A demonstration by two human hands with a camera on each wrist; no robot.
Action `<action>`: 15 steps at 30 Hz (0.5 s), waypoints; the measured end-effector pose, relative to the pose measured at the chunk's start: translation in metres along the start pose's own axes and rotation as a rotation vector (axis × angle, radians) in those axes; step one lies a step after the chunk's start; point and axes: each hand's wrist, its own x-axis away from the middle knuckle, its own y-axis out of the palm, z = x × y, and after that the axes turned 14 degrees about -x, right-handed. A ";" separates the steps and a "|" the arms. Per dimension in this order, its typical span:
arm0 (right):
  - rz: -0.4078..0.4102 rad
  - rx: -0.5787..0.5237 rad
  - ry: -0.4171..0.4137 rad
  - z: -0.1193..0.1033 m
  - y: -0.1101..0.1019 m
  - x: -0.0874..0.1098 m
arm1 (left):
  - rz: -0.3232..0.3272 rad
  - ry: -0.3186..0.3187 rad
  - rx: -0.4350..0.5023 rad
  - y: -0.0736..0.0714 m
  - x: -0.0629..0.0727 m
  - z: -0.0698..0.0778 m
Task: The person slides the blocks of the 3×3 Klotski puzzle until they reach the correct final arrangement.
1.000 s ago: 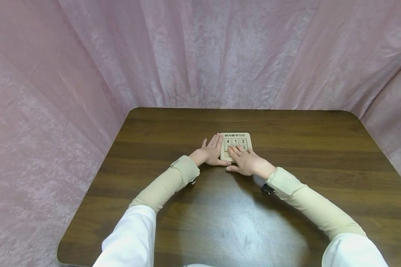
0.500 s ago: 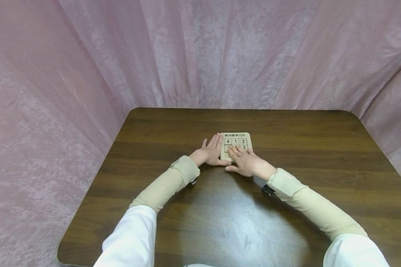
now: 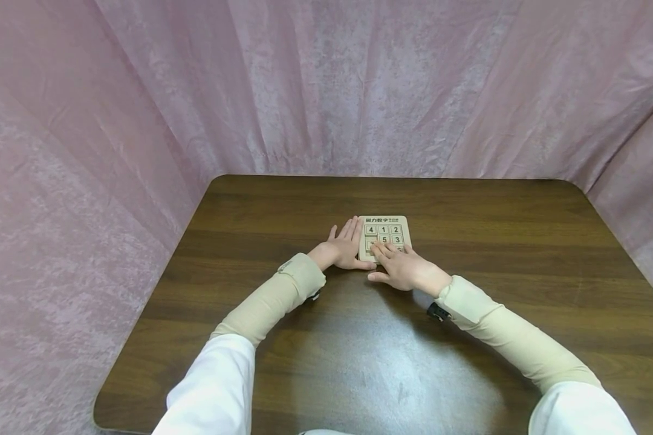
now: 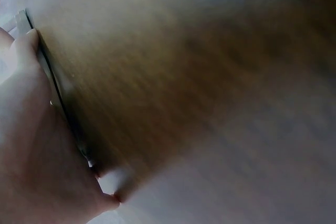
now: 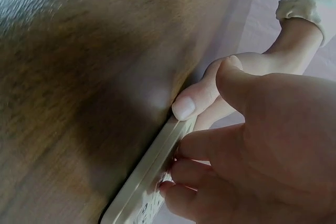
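Note:
A pale wooden number slide puzzle (image 3: 401, 221) lies flat on the table, with 4, 1, 2 in its top row and 5 and 3 readable below. Along its left side rests my left hand (image 3: 344, 246), fingers straight and thumb across the near edge. My right hand (image 3: 405, 267) reaches over the lower part, its extended fingertips touching tiles near the 7; it hides much of the bottom row. In the right wrist view, the puzzle's side (image 5: 137, 188) runs under the right fingers, with the left thumb (image 5: 186, 106) at its corner. The left wrist view shows the left hand (image 4: 37, 140) against the puzzle's edge.
The dark brown wooden table (image 3: 283, 205) has rounded corners and a bright glare near the front. Pink velvet curtains (image 3: 326, 90) hang behind it and at both sides. Each wrist wears a pale cuff with a small black device (image 3: 438, 311).
My right fingertips have moved slightly toward me, and the 7 tile has slid down, uncovering the 5 and leaving a gap under the 4. The left hand stays in place.

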 end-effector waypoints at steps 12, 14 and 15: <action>-0.002 -0.004 -0.011 -0.003 0.000 0.007 | 0.044 0.021 -0.005 -0.005 0.012 0.001; -0.004 -0.005 -0.013 -0.003 0.001 0.007 | 0.049 0.027 -0.004 -0.007 0.015 0.001; -0.007 -0.007 -0.014 -0.003 0.001 0.008 | 0.053 0.031 -0.003 -0.007 0.016 0.001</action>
